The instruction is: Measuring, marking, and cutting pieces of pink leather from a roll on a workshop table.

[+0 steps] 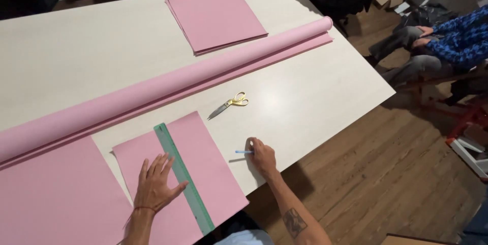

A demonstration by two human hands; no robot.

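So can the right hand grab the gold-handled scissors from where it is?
Probably yes. The right hand holds a small blue pen on the pale wooden table, and the gold-handled metal scissors lie just beyond it. Only bare tabletop lies between, though the pen occupies its fingers.

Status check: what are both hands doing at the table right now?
Left hand flat on pink paper sheet, beside green ruler. Right hand pinching blue pen. Gold-handled scissors lying apart.
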